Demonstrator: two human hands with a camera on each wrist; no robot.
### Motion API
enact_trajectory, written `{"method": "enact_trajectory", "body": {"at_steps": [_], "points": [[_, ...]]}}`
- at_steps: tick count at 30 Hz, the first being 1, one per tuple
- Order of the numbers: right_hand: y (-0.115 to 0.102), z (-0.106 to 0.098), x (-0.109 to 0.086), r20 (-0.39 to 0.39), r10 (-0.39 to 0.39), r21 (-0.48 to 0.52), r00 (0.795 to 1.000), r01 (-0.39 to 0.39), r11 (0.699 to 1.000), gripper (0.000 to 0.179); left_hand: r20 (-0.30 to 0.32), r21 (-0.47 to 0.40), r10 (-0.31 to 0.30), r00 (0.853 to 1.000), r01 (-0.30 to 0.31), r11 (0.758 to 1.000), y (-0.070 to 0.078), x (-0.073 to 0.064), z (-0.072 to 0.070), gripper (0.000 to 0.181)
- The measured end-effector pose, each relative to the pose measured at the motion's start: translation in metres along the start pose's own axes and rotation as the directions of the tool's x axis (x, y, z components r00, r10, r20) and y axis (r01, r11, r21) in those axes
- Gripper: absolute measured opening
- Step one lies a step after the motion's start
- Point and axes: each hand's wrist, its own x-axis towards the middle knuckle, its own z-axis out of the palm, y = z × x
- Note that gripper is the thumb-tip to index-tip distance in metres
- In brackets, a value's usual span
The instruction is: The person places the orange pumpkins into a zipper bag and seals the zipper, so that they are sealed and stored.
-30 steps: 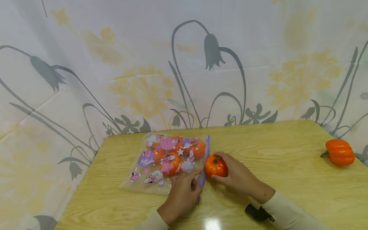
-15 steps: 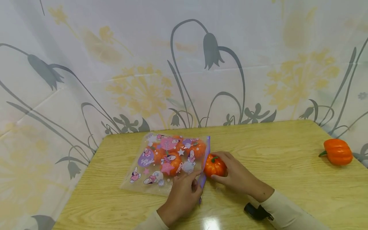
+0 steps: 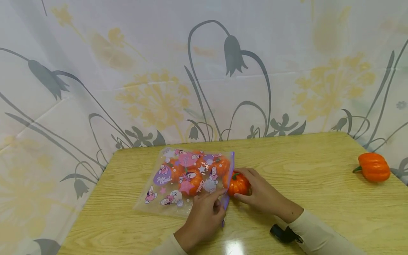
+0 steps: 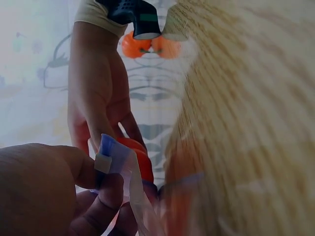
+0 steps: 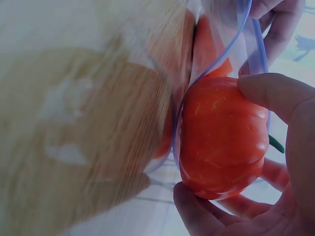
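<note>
Flowered cloth (image 3: 204, 81) backed the wooden table (image 3: 306, 163) I watched. Leftmost, a printed clear bag (image 3: 154, 207) half hid orange pumpkins (image 3: 195, 180), perhaps four. The left hand (image 3: 205, 212) pinched the bag's purple rim (image 3: 232, 161). Next, a glossy pumpkin (image 3: 238, 185) sat partly in the bag, its left edge veiled, gripped by the right hand (image 3: 262, 194). Far right lay a lone pumpkin (image 3: 374, 167).

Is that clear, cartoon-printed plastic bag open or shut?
Open: the purple rims of the clear plastic bag stand apart, with a round, ribbed orange pumpkin partway between them.
</note>
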Motion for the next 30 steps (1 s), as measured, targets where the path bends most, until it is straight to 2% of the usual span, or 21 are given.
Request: {"method": "enact_trajectory", "body": {"at_steps": [17, 30], "points": [[-0.0014, -0.0014, 0.0002, 0.011, 0.015, -0.012, 1.000, -0.014, 1.000, 0.070, 0.043, -0.033, -0.016, 0.999, 0.018, 0.999, 0.0028, -0.0015, -0.0006, 0.046], [0.0003, -0.0012, 0.0010, 0.040, 0.036, 0.049, 0.999, -0.038, 0.998, 0.075, 0.024, -0.052, 0.012, 1.000, -0.011, 0.999, 0.0050, -0.0020, -0.0003, 0.045]]}}
